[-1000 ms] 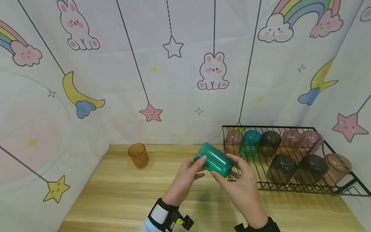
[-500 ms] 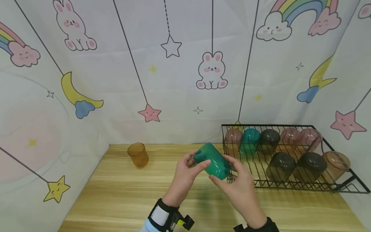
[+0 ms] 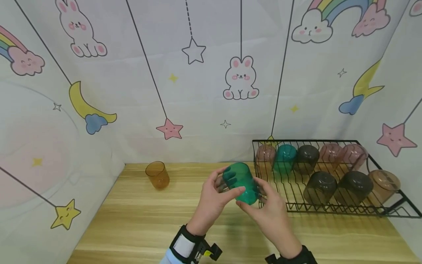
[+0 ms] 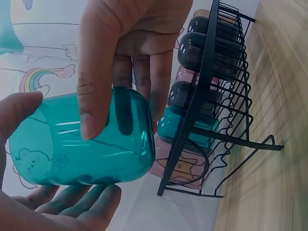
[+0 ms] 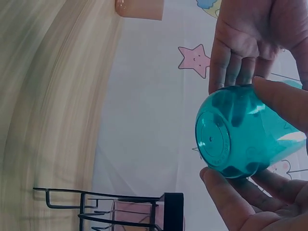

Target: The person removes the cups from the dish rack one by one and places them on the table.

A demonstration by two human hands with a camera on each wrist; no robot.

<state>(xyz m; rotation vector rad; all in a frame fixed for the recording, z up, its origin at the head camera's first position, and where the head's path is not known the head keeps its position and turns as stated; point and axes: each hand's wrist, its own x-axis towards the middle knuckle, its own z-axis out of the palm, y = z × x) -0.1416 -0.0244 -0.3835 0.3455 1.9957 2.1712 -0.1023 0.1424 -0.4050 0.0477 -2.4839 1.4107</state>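
Observation:
A clear teal plastic cup (image 3: pixel 238 175) is held over the table, tilted with its mouth up and left and its base down and right. My left hand (image 3: pixel 213 196) grips it, thumb across the near side and fingers round the far side, where they show dark through the plastic. Near the base, my right hand (image 3: pixel 273 212) pinches the cup between thumb and fingers. The right wrist view shows the round moulded base of the teal cup (image 5: pixel 214 139). In the left wrist view the teal cup (image 4: pixel 62 144) spans both hands.
An amber cup (image 3: pixel 158 179) stands upright at the table's back left. Right of my hands, a black wire rack (image 3: pixel 296 209) holds several upside-down cups: pink, teal, grey and amber. Behind the wooden table (image 3: pixel 138 216) hangs a printed cloth wall (image 3: pixel 204 91).
The teal cup has turned from lying nearly sideways to more upright. My left thumb has moved along its near side toward the base, and my left fingers now reach further round it.

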